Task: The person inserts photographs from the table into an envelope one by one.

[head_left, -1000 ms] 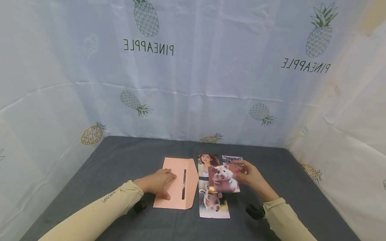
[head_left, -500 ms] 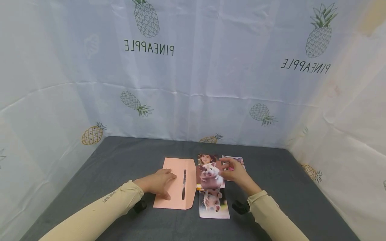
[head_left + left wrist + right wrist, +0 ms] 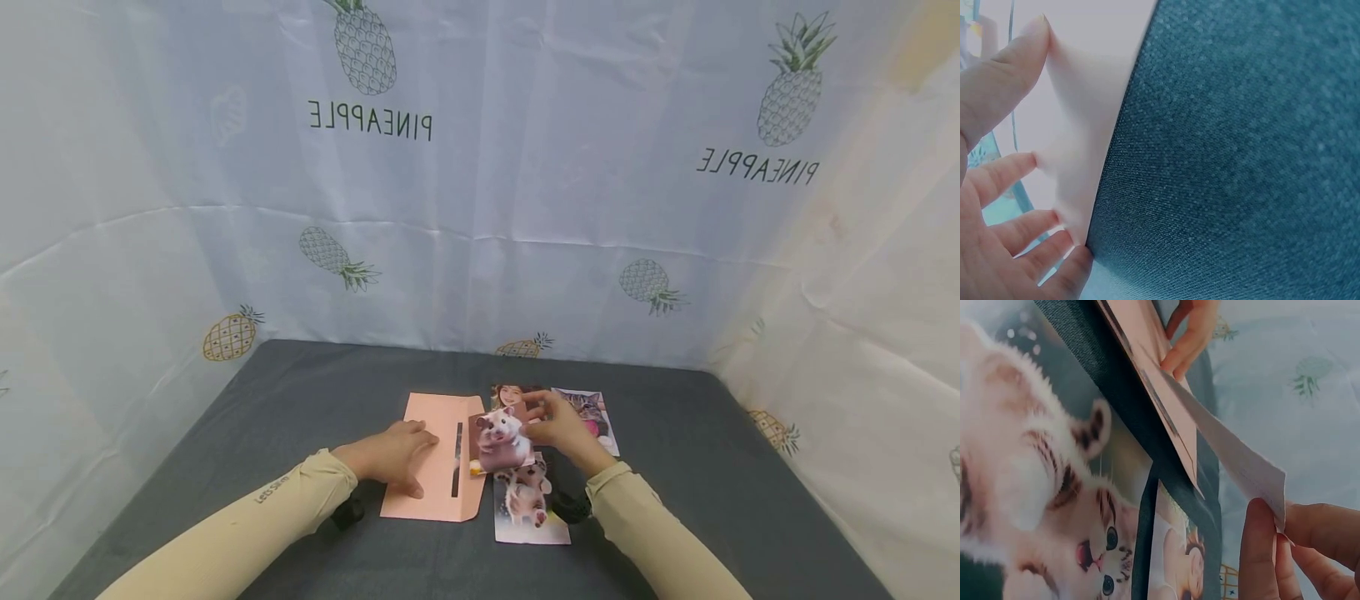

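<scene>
A pink envelope [image 3: 433, 408] with a narrow slot lies flat at the middle of the table. My left hand [image 3: 393, 457] rests on it, fingers spread, thumb near the lower edge. My right hand [image 3: 564, 433] pinches the right edge of a hamster photo [image 3: 498, 442] between thumb and fingers. In the right wrist view the hamster photo [image 3: 1241, 462] is seen from its pale back, raised and tilted above the table. From the head view its left part overlaps the envelope's flap. Under and around it lie a kitten photo [image 3: 525, 512] and a portrait photo [image 3: 504, 397], partly covered.
To the right of these lies a cat photo [image 3: 600, 425], partly behind my right hand. A dark grey cloth [image 3: 315, 375] covers the table. White curtains [image 3: 480, 183] with pineapple prints enclose its back and sides.
My right hand has carried the hamster photo leftward, from over the cat and kitten photos to the envelope's flap. The cat photo now shows more. My left hand has stayed in place.
</scene>
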Demonstrator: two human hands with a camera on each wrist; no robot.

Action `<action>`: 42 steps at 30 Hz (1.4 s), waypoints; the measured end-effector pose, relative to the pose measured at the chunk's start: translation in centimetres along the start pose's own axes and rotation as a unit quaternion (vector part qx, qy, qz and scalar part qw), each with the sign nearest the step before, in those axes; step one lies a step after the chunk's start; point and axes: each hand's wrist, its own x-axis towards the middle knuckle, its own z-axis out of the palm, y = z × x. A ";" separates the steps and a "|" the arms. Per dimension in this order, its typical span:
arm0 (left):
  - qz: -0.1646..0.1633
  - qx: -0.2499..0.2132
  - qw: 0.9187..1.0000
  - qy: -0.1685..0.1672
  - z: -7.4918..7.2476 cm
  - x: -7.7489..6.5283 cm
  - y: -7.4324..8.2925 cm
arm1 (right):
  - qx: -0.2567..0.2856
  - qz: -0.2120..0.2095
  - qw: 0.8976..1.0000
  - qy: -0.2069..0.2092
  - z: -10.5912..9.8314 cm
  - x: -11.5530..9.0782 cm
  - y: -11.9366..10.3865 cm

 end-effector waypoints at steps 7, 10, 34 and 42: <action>-0.001 -0.002 1.000 -0.003 0.1 0.1 0.0 | -0.008 0.020 0.999 0.025 1.0 0.9 -0.1; -0.002 -0.001 1.000 -0.004 0.2 0.1 -0.1 | -0.016 0.031 0.999 0.031 1.3 1.1 -0.3; 0.002 0.000 1.000 -0.005 0.2 0.2 -0.3 | -0.045 0.036 0.998 0.011 1.7 1.9 -1.2; 0.006 -0.004 1.000 -0.003 0.1 0.3 -0.4 | -0.053 0.050 0.997 0.014 2.3 2.1 -1.4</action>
